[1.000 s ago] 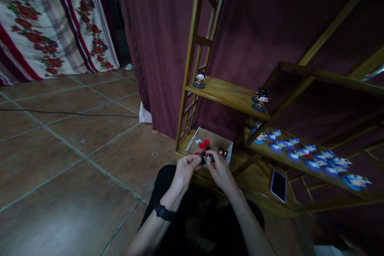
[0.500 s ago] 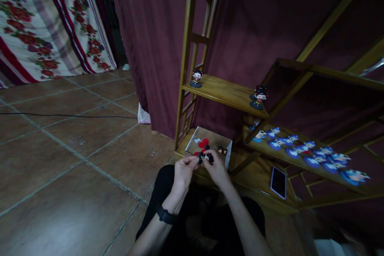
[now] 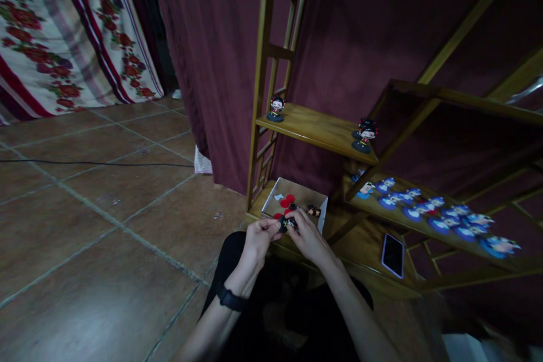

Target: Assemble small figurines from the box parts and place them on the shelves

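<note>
A small dark figurine [image 3: 289, 224] with a round black base is held between my two hands, over the near edge of an open cardboard box [image 3: 271, 195]. My left hand [image 3: 259, 237] pinches its base from the left. From the right, my right hand [image 3: 309, 236] has its fingers closed around the figurine's upper part, hiding much of it. Inside the box lie red round pieces [image 3: 287, 201], a pale piece [image 3: 279, 196] and small black-and-orange parts [image 3: 314, 211].
The box stands on a low wooden shelf unit [image 3: 314, 124]. Black-haired figurines [image 3: 276, 108] stand on its upper board, with others [image 3: 365, 134] at that board's right end. Several blue-based figurines [image 3: 418, 208] fill the right board. A phone [image 3: 393, 255] lies below them.
My right hand has shifted slightly around the figurine, whose head is now more covered by the fingers. My left hand keeps its pinch on the base.
</note>
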Available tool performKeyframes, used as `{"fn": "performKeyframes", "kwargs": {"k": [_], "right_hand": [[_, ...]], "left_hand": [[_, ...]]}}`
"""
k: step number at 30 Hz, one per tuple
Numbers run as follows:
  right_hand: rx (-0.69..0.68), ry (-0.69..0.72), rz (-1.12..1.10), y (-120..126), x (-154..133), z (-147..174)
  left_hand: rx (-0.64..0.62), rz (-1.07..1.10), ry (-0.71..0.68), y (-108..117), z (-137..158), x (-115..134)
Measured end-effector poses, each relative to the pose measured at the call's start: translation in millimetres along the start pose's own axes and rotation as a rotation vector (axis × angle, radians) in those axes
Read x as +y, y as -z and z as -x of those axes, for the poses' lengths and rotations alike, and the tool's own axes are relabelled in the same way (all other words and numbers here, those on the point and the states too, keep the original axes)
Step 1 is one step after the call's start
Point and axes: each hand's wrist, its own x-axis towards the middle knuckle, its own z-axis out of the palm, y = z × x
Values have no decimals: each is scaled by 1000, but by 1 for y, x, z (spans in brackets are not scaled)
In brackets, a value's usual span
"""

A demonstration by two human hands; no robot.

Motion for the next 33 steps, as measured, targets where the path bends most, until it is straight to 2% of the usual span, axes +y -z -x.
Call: {"fn": "performKeyframes", "kwargs": {"k": [5,8,11,16,21,27,33], "right_hand": [[-46,27,3,6,1,-4],[-23,-5,-21,4,7,-7],[46,-77,-108,-4,15,-9],[179,-240,-399,-26,31,-9],[273,-374,-562,-44,41,-8],[232,-448,-762,-45,34,-9],[205,-452,-825,-39,25,-11]], "left_hand": [[-35,39,45,1,-4,1],[-77,79,103,2,-8,2],[-71,111,148,2,-12,2],[-19,210,244,3,-16,1],[15,302,281,3,-19,-1],[-35,304,299,1,-18,-1],[-61,227,286,1,-18,6]]}}
